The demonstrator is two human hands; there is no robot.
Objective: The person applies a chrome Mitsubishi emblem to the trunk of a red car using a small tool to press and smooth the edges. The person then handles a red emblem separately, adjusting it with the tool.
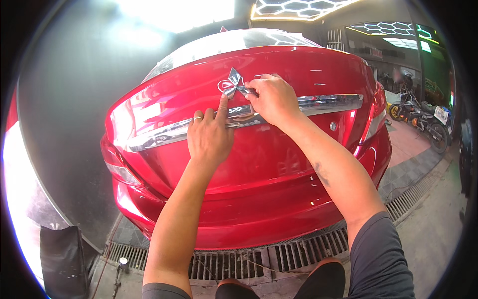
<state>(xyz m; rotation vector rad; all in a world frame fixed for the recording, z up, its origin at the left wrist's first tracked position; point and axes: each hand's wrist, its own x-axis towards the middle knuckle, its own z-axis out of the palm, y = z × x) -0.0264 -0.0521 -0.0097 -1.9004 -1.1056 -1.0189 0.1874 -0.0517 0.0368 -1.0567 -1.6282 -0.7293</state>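
A chrome three-pointed car emblem (234,79) sits on the red trunk lid (164,102), just above a long chrome trim strip (331,103). My left hand (209,142) reaches up from below with its index finger stretched to the emblem's lower left point. Its other fingers, one with a ring, rest on or just over the strip. On the other side, my right hand (274,99) has thumb and fingers closed at the emblem's right point, partly covering it. Pale outline marks show on the paint around the emblem.
The red rear bumper (259,226) spans below my arms, above a floor drain grate (226,264). A small round gauge (123,261) lies at lower left, near a black cover (62,259). Motorcycles (423,119) stand at far right. Tail lights (374,114) flank the trunk.
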